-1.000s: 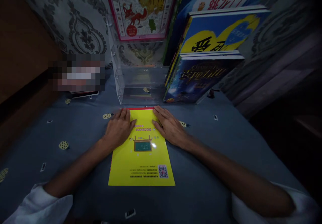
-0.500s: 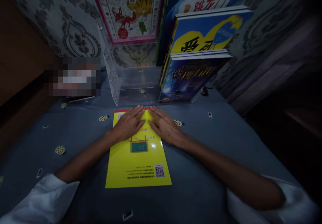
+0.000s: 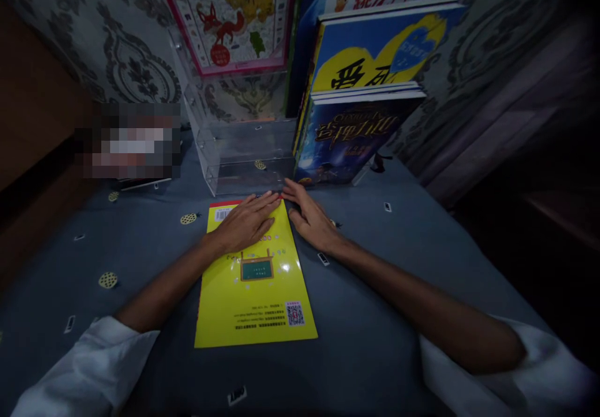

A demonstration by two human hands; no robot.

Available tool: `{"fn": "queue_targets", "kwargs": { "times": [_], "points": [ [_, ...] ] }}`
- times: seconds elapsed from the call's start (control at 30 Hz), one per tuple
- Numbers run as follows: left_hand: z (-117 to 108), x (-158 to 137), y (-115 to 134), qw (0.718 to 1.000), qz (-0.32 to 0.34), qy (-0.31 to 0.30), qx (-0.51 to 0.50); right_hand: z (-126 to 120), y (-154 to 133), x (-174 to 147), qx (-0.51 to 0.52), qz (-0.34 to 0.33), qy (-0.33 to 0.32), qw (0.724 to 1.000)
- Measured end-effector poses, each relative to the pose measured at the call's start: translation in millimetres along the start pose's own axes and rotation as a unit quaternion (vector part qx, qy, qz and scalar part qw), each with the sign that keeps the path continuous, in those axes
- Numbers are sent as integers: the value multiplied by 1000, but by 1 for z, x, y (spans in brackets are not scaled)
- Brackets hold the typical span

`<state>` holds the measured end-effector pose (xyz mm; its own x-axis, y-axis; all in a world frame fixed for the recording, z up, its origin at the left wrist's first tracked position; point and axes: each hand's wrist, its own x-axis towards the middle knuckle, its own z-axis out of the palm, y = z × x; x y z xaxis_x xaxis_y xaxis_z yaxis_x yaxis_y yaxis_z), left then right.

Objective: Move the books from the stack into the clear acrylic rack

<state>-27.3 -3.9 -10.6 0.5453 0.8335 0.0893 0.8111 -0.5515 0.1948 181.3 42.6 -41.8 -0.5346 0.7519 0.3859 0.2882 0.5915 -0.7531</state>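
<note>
Our left hand (image 3: 246,222) lies flat across the far end of a yellow book (image 3: 255,295), back cover up on a blue-grey tablecloth (image 3: 365,336); our right hand (image 3: 313,220), empty and loosely spread, is at the book's far right corner, near a see-through rack (image 3: 234,177) holding upright books (image 3: 349,135)

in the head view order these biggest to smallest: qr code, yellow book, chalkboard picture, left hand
1. Yellow book, largest by far
2. Left hand
3. Chalkboard picture
4. QR code, smallest
</note>
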Motion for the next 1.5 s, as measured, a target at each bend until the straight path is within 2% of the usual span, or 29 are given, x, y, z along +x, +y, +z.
{"fn": "queue_targets", "kwargs": {
  "times": [0.33,0.5,0.7,0.93,1.2,1.5],
  "points": [
    [0,3,-4,999,40,0,-3,-1,-3,-1,-33,-13,-13,999],
    [1,4,-2,999,40,2,12,2,-2,-1,-59,-33,-3,998],
    [5,3,-5,996,68,44,33,3,2,0,-63,-38,10,997],
    [4,2,-4,991,99,79,34,3,2,0,-41,-22,-4,999],
    [3,-2,3,992,102,70,24,1,-5,2,-122,-1,-10,992],
    [-1,-17,24,994,108,28,-1,2,-7,2,-145,7,3,989]
  ]
}}
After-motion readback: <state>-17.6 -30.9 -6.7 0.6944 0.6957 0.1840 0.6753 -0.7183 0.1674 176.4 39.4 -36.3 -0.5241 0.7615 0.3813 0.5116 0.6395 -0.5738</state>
